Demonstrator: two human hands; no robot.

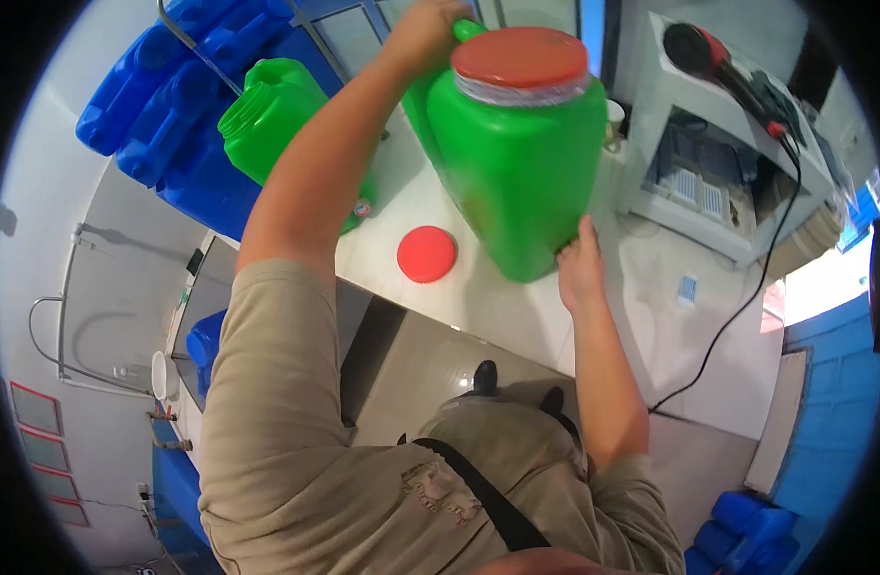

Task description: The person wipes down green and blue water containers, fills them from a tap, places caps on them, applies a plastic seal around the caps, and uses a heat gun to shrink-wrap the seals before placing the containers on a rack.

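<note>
A green plastic jerrycan [519,172] is tilted over the white counter, its red screw lid [519,56] on top. Clear, wrinkled film rings the neck just under the lid. My left hand [440,18] grips it by the handle at the top; the fingers are partly cut off by the picture's edge. Lower down, my right hand [582,269] holds the bottom right corner, thumb pointing up. A loose red cap [426,254] lies on the counter to the left of the jerrycan. Beyond my left forearm stands an uncapped green jerrycan [271,118] with a thin tube [199,50] at its mouth.
Blue jerrycans [170,108] are stacked at the upper left. On the right, a black and red hot-air blower [706,54] rests on a white cabinet [706,208]. Its black cord [753,287] hangs across the counter [512,316]. A small sachet [687,290] lies nearby.
</note>
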